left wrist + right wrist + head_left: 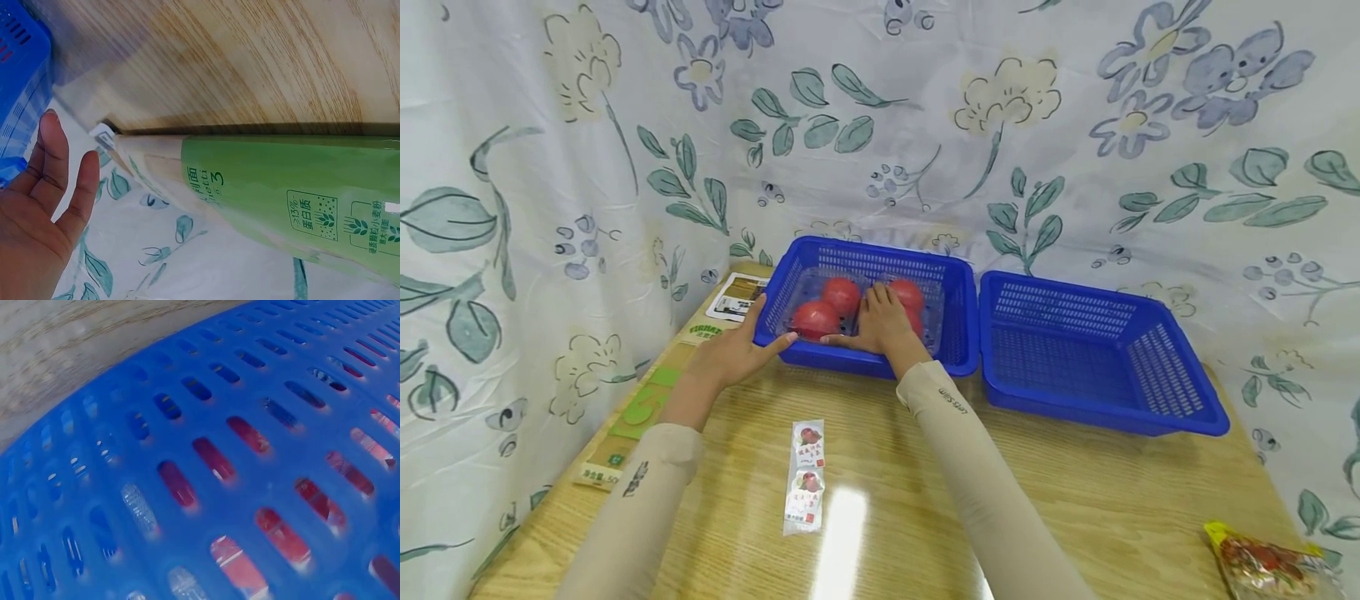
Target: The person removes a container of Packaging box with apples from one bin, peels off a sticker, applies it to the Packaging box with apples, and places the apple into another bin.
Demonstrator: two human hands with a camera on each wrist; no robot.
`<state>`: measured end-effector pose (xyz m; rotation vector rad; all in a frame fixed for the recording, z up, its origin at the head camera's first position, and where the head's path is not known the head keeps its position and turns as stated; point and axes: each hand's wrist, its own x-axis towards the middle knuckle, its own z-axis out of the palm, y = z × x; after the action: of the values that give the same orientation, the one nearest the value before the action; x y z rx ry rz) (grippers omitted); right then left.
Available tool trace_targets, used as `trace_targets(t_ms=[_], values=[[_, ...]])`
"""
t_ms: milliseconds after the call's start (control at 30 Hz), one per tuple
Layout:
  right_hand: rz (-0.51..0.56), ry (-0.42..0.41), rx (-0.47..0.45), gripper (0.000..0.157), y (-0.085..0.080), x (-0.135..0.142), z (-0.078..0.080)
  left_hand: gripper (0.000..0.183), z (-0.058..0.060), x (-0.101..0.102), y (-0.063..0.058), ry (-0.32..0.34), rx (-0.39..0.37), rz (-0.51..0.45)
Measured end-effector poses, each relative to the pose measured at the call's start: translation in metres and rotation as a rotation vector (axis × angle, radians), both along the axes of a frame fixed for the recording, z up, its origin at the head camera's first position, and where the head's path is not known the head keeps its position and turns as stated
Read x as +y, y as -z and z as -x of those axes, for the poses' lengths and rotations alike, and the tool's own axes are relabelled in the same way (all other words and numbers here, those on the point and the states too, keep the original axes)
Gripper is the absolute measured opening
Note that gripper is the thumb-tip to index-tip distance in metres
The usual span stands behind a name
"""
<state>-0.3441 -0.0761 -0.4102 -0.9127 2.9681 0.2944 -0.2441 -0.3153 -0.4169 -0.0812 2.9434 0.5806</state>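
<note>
In the head view, a blue plastic basket (958,308) holds two clear plastic boxes (808,283) of round red fruit (841,297); the fruit's kind cannot be told. My left hand (737,350) is at the basket's front left corner, thumb by the front rim and fingers along the outer left side. Its fingers look loosely extended in the left wrist view. Reaching in over the front rim, my right hand (880,321) lies over the middle of the boxes, thumb stretched left; it covers part of the right-hand fruit. Only the slotted basket wall (250,481) fills the right wrist view.
A second blue basket (1097,417) stands at the right. A green pasta packet (262,181) lies along the table's left edge. Fruit-printed stickers (805,479) lie on the wooden table (745,467) in front, and a yellow-topped snack packet (1270,567) at lower right. A floral curtain (925,167) hangs behind.
</note>
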Motion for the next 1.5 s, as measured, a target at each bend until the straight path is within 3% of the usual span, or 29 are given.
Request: trace_targets(t_ms=[300, 633, 967, 1333, 1500], values=[[-0.004, 0.047, -0.006, 0.116, 0.008, -0.005, 0.004, 0.109, 0.0, 0.001, 0.002, 0.003, 0.017, -0.021], [-0.01, 0.06, 0.047, 0.109, 0.011, -0.008, 0.006, 0.107, -0.001, 0.0, 0.0, 0.011, 0.025, -0.005], [0.039, 0.067, 0.098, 0.109, 0.01, -0.01, 0.006, 0.105, -0.001, 0.0, 0.003, 0.016, 0.041, -0.022], [0.176, 0.083, 0.05, 0.11, 0.008, -0.013, 0.004, 0.103, -0.002, 0.0, 0.004, 0.017, 0.047, -0.04], [0.177, 0.081, 0.06, 0.111, 0.005, -0.016, 0.004, 0.104, -0.001, 0.0, 0.006, 0.009, 0.04, -0.045]])
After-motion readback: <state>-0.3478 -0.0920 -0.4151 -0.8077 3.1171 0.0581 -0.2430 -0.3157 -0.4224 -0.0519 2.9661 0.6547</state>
